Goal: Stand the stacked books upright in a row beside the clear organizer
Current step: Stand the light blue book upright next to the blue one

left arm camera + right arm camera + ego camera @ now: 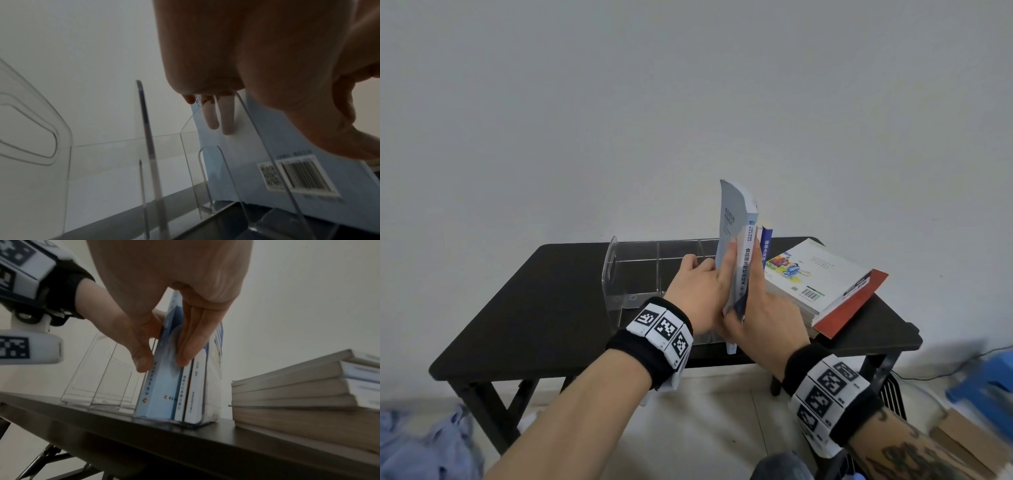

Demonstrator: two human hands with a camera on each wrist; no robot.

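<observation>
A light blue book (732,219) (160,394) stands upright at the right end of the clear organizer (633,270) (98,369) on a black table (534,308). My right hand (743,294) (162,362) pinches it, thumb on one cover and fingers on the other. My left hand (710,260) lies against its barcode cover (230,170), with straight fingers (213,120) seen past a clear divider (148,129). Two more upright books (766,243) (197,386) stand just to its right. The flat stack of books (822,274) (298,394) lies further right.
The table stands against a plain wall, and its front edge (185,451) is close under my wrists. The organizer's left compartments hold nothing. On the floor are a blue stool (986,380), cardboard (962,442) and blue cloth (424,442).
</observation>
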